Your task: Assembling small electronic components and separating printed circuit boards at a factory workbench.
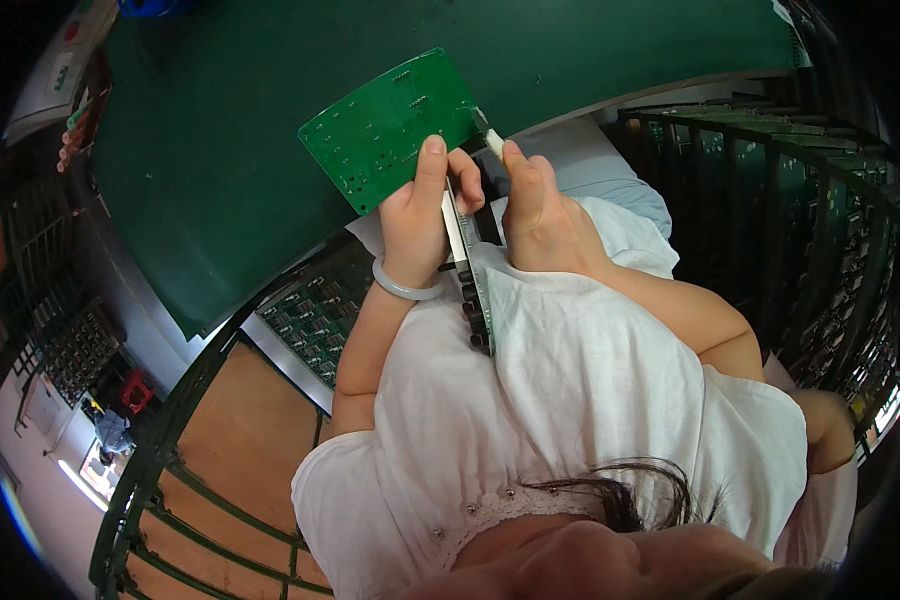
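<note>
My left hand [420, 215] is closed on a green circuit board [385, 130], thumb on its face and fingers behind it. The board is tilted, its solder-dotted side showing. In my right hand [555, 215], the fingers are curled round a small white tool [494, 143], whose dark, thin end reaches the board's right edge. I cannot tell the tool's kind, and my fist hides most of it. Below my left fingers, a narrow board seen edge-on [478, 310], with black parts along it, rests against my white shirt; whether a hand touches it is hidden.
A green-topped table [220, 180] lies beyond my hands. A rack with several circuit boards [310, 310] stands at my left, near a dark metal frame [170, 450] with brown panels. More racks of boards [820, 220] are at the right. Another person's arm [827, 430] shows at the lower right.
</note>
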A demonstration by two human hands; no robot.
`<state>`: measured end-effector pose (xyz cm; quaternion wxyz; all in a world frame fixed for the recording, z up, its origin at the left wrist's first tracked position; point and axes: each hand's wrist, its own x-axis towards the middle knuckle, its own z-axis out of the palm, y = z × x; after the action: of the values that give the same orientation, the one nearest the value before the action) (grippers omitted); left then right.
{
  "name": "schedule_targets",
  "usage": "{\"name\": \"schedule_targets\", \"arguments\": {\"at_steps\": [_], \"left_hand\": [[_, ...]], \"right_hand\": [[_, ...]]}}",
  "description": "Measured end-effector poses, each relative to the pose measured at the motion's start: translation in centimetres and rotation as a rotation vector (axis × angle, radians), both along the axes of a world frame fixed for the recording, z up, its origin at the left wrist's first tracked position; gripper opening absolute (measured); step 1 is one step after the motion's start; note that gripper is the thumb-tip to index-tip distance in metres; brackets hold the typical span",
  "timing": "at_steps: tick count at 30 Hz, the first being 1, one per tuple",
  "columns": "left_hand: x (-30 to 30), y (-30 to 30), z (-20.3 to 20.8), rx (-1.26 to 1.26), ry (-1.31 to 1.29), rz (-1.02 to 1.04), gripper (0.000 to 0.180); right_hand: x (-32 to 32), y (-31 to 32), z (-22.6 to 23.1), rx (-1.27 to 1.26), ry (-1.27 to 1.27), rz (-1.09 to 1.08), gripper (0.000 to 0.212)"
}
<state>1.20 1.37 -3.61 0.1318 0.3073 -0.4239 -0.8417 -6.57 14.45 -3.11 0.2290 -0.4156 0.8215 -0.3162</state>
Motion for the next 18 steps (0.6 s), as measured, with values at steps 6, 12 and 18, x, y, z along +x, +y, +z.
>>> {"name": "schedule_targets", "arguments": {"at_steps": [6,12,18], "left_hand": [[0.5,-0.1,-0.3,0.012,0.021,-0.024,0.051],[0.3,-0.2,0.0,-0.070,-0.023,-0.020,0.051],[0.2,-0.1,-0.1,-0.073,-0.005,-0.001,0.051]], "right_hand": [[0.1,-1.0,0.1,-0.019,0.080,0.083,0.057],[0.7,-1.4,-0.3,0.101,0.180,0.080,0.055],[0.8,-1.2,-0.7,0.150,0.245,0.044,0.053]]}}
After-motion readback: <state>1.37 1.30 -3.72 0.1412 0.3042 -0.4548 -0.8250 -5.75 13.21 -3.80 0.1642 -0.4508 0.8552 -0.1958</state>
